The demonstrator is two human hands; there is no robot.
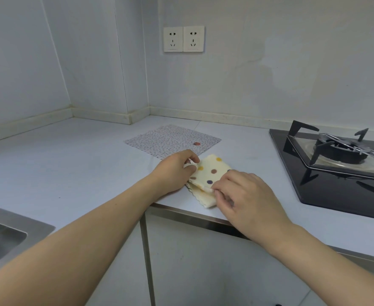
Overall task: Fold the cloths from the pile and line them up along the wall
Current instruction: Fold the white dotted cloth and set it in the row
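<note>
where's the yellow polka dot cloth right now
In the head view the yellow polka dot cloth lies near the countertop's front edge, pinched by the left hand and right hand, left of the gas stove.

No readable text, label or number anywhere

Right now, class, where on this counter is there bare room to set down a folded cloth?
Bare counter lies between the sink and the speckled cloth, and along the wall before the hob. It is crowded where both hands grip the yellow dotted cloth.
</note>
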